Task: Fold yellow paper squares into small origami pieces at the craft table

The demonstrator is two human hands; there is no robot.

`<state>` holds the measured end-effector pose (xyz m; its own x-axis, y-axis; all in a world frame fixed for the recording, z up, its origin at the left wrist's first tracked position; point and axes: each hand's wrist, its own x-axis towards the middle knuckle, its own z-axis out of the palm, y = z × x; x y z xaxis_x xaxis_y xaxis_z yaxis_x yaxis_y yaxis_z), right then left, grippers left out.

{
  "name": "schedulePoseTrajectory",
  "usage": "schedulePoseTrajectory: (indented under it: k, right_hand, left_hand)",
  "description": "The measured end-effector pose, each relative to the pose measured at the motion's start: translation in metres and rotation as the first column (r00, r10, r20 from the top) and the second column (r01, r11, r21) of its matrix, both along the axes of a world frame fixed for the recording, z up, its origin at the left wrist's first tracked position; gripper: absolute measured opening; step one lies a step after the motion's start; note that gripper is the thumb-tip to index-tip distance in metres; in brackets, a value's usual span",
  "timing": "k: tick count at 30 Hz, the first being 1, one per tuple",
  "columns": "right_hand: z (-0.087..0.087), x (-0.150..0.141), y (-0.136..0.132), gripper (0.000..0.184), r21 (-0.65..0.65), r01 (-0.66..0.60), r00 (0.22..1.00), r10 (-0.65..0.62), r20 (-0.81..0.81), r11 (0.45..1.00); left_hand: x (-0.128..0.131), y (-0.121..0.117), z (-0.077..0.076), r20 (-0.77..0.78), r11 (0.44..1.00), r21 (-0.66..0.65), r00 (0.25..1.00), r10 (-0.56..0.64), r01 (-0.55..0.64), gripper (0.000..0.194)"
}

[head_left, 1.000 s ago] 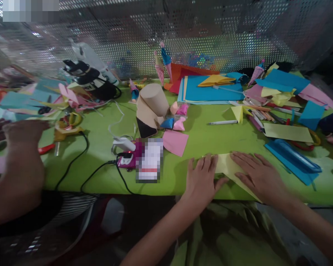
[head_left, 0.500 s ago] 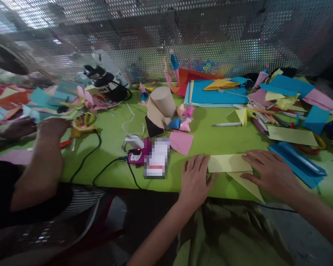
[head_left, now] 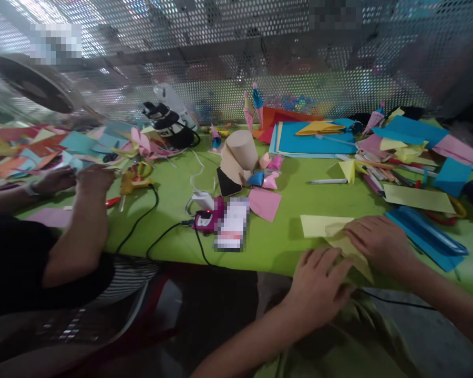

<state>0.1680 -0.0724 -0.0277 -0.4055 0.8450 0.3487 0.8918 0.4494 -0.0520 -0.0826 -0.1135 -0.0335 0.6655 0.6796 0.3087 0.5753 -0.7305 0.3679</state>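
A folded pale yellow paper strip [head_left: 315,227] lies on the green tabletop in front of me, with a slanting flap reaching toward the table's front edge. My right hand [head_left: 378,244] grips the strip's right end, fingers bent over it and thumb mostly hidden. Close to the front edge, my left hand [head_left: 319,283] hovers beside the flap. Its fingers are loosely curled and a little apart, and I see nothing held in them. To the right lie a blue case [head_left: 433,231] on blue paper and another pale yellow strip [head_left: 418,198].
A pixelated phone [head_left: 232,223] and a purple power strip [head_left: 208,220] with black cables lie left of centre. Behind them stands a beige paper roll [head_left: 242,149]. A pen [head_left: 327,181] lies beyond my hands. At left, a co-worker's hands [head_left: 94,178] are near a yellow glue gun [head_left: 131,182].
My left hand has let go of the strip's left end and moved right and toward me, beside the flap. My right hand stays at the right end. The view has shifted slightly left.
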Motion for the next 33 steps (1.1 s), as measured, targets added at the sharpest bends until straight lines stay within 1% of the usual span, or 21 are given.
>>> schedulePoseTrajectory:
  k: [2, 3, 5, 7, 11, 13, 15, 17, 18, 19, 20, 21, 24, 26, 29, 31, 33]
  right_hand:
    - [0.003, 0.004, 0.004, 0.024, 0.010, 0.121, 0.989, -0.119, -0.082, 0.993]
    - [0.005, 0.006, 0.005, 0.024, -0.016, 0.181, 0.972, -0.181, -0.152, 0.983]
    - [0.009, 0.013, 0.006, 0.025, -0.129, 0.261, 0.903, -0.289, -0.317, 0.957]
    - [0.011, 0.020, 0.004, 0.025, -0.269, 0.286, 0.796, -0.384, -0.467, 0.920]
    - [0.010, 0.027, -0.005, 0.027, -0.443, 0.227, 0.596, -0.483, -0.642, 0.868]
    - [0.011, 0.023, -0.011, 0.037, -0.536, 0.168, 0.491, -0.542, -0.682, 0.828]
    - [0.014, 0.015, -0.019, 0.050, -0.635, 0.069, 0.410, -0.602, -0.685, 0.769]
    - [0.017, 0.007, -0.028, 0.060, -0.704, -0.069, 0.371, -0.637, -0.676, 0.707]
    - [0.018, 0.003, -0.033, 0.062, -0.718, -0.133, 0.375, -0.636, -0.674, 0.683]
    - [0.018, 0.001, -0.038, 0.061, -0.722, -0.172, 0.394, -0.625, -0.674, 0.670]
    - [0.017, 0.000, -0.043, 0.058, -0.720, -0.182, 0.430, -0.604, -0.671, 0.670]
    - [0.016, 0.000, -0.047, 0.053, -0.711, -0.161, 0.476, -0.577, -0.663, 0.684]
    - [0.010, 0.009, -0.054, 0.040, -0.647, 0.002, 0.612, -0.512, -0.602, 0.763]
    - [0.006, 0.019, -0.054, 0.036, -0.595, 0.107, 0.667, -0.501, -0.551, 0.796]
    - [0.002, 0.039, -0.053, 0.032, -0.492, 0.218, 0.725, -0.477, -0.496, 0.843]
    - [0.002, 0.056, -0.052, 0.029, -0.380, 0.292, 0.767, -0.452, -0.456, 0.878]
    - [0.002, 0.076, -0.054, 0.029, -0.253, 0.388, 0.800, -0.460, -0.385, 0.886]
  left_hand:
    - [0.007, -0.002, 0.003, -0.058, 0.998, 0.016, 0.997, -0.058, 0.059, 0.052]
    - [0.010, -0.001, 0.005, -0.077, 0.997, 0.022, 0.995, -0.066, 0.068, 0.055]
    - [0.013, 0.005, 0.007, -0.102, 0.998, 0.021, 0.993, -0.053, 0.055, 0.060]
    - [0.014, 0.015, 0.008, -0.118, 1.000, 0.010, 0.993, -0.011, 0.013, 0.061]
    - [0.013, 0.036, 0.007, -0.144, 0.997, -0.011, 0.987, 0.074, -0.076, 0.056]
    - [0.012, 0.043, 0.007, -0.166, 0.996, -0.030, 0.983, 0.084, -0.090, 0.055]
    - [0.014, 0.047, 0.009, -0.190, 0.996, -0.058, 0.980, 0.057, -0.069, 0.056]
    - [0.016, 0.048, 0.010, -0.209, 0.996, -0.091, 0.978, -0.002, -0.018, 0.062]
    - [0.017, 0.048, 0.010, -0.214, 0.994, -0.108, 0.976, -0.034, 0.010, 0.067]
    - [0.019, 0.048, 0.009, -0.219, 0.992, -0.124, 0.974, -0.060, 0.034, 0.072]
    - [0.020, 0.048, 0.008, -0.223, 0.989, -0.136, 0.972, -0.079, 0.049, 0.074]
    - [0.021, 0.047, 0.006, -0.227, 0.988, -0.144, 0.970, -0.089, 0.057, 0.076]
    - [0.022, 0.049, -0.001, -0.244, 0.987, -0.142, 0.964, -0.104, 0.071, 0.076]
    - [0.022, 0.055, -0.002, -0.261, 0.986, -0.134, 0.957, -0.128, 0.095, 0.072]
    - [0.020, 0.071, 0.004, -0.286, 0.977, -0.144, 0.938, -0.194, 0.158, 0.064]
    - [0.017, 0.086, 0.011, -0.293, 0.966, -0.162, 0.925, -0.242, 0.201, 0.056]
    - [0.012, 0.101, 0.017, -0.291, 0.960, -0.175, 0.920, -0.263, 0.219, 0.051]
